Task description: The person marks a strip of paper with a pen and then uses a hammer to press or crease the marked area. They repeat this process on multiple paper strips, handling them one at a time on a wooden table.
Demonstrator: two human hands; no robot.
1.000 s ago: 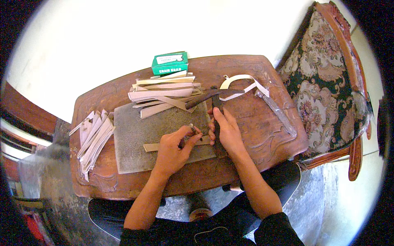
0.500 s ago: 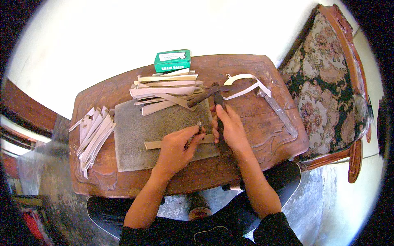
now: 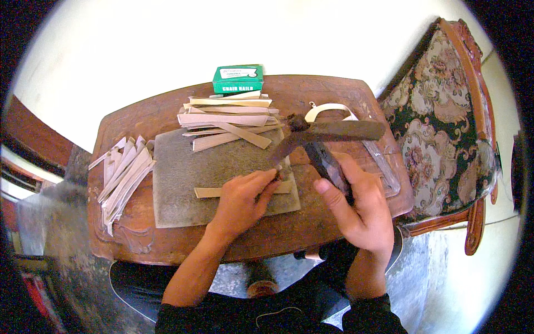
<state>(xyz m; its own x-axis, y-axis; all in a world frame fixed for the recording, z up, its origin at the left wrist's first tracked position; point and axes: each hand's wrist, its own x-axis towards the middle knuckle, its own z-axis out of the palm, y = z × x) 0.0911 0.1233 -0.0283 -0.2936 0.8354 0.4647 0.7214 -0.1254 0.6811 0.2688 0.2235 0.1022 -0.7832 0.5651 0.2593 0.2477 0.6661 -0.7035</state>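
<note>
In the head view, a small carved wooden table [image 3: 167, 119] carries the work, with a grey mat [image 3: 183, 183] lying across the middle of its top. The left hand [image 3: 242, 197] rests on the mat near the table's front edge, fingers curled and pinched down on a pale strip [image 3: 208, 192] that lies flat along the mat's front part; the fingertips [image 3: 272, 175] press the strip's right end. The right hand [image 3: 356, 209] is closed around the dark handle of a hammer [image 3: 328, 136], thumb stretched out on the left side of the handle. The hammer is raised above the right side of the mat, its long dark head lying crosswise over the table's right half, just beyond the left fingertips. Whether anything small is held between the left fingertips cannot be told.

At the back of the mat, a loose stack of pale strips [image 3: 228, 119] lies spread toward the table's far edge, and a green box [image 3: 238, 79] stands at that far edge just behind it. A second bundle of pale strips [image 3: 125, 172] lies fanned out at the table's left edge, hanging partly past it. A curled white band [image 3: 325, 108] lies near the far right corner, partly under the hammer. A clear flat piece [image 3: 384, 167] lies along the right edge. An upholstered floral chair [image 3: 439, 122] stands just beside the table's right side.
</note>
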